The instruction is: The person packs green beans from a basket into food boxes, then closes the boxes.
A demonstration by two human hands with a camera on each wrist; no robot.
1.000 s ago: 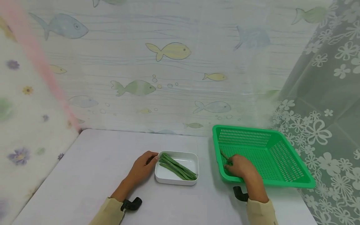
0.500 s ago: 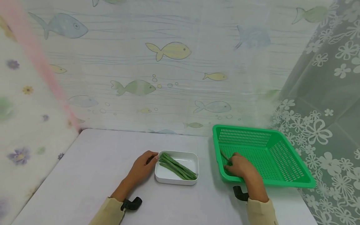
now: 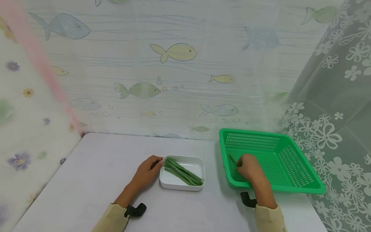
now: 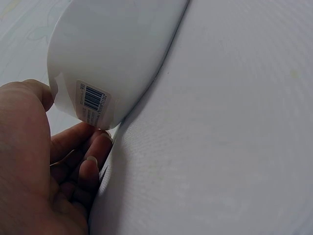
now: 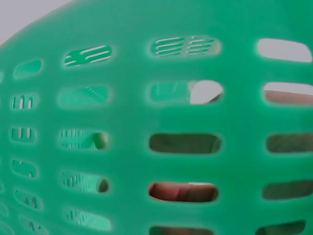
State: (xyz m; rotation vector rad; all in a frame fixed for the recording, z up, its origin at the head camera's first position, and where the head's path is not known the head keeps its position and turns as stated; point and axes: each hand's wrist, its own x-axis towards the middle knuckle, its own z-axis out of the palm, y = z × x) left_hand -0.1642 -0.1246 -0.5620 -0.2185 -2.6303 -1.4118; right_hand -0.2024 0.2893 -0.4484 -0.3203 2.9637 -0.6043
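A white rectangular dish point(image 3: 171, 184) holds several green beans point(image 3: 183, 171) lying side by side on a slant. My left hand point(image 3: 147, 172) holds the dish's left end, the thumb at its corner; the left wrist view shows fingertips point(image 4: 91, 169) curled low against the dish wall, beside a barcode label point(image 4: 94, 102). My right hand point(image 3: 250, 168) reaches into the green plastic basket point(image 3: 275, 188) and pinches a green bean point(image 3: 233, 158), whose end sticks out to the left. In the right wrist view the basket wall point(image 5: 129, 117) hides most of that hand.
Both things stand on a white-covered table point(image 3: 116, 154), the dish near the middle and the basket at the right. A fish-patterned curtain point(image 3: 179, 96) hangs behind. A sheer flowered curtain point(image 3: 333, 145) borders the basket's right side.
My right hand has risen slightly and turned inside the basket, and the green bean's visible end has shifted a little to the right. The left hand and the dish stay put.
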